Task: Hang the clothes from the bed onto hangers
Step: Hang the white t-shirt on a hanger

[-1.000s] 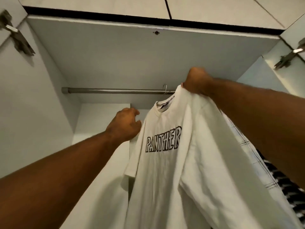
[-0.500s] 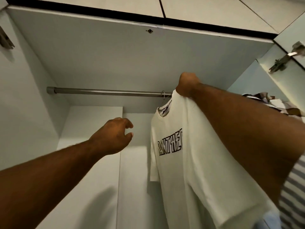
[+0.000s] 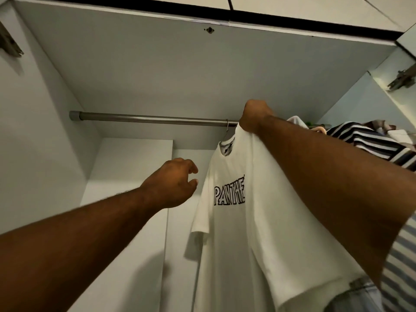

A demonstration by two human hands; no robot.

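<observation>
Head view: inside the wardrobe (image 3: 139, 82), the right hand (image 3: 254, 117) is raised beside the rail (image 3: 153, 120). Its fingers are clamped on the shoulder of the white T-shirt (image 3: 247, 233), bunching the cloth just below the knuckles. The shirt (lettered PANTHE across the chest) hangs straight down from those fingers, and its hanger hook (image 3: 227, 126) sits over the rail just left of them. The left hand (image 3: 173, 183) hovers lower, its fingers (image 3: 191, 168) loosely curled and holding nothing, their tips near the shirt's sleeve edge but not touching it. A striped garment (image 3: 364, 140) hangs beyond the right wrist.
</observation>
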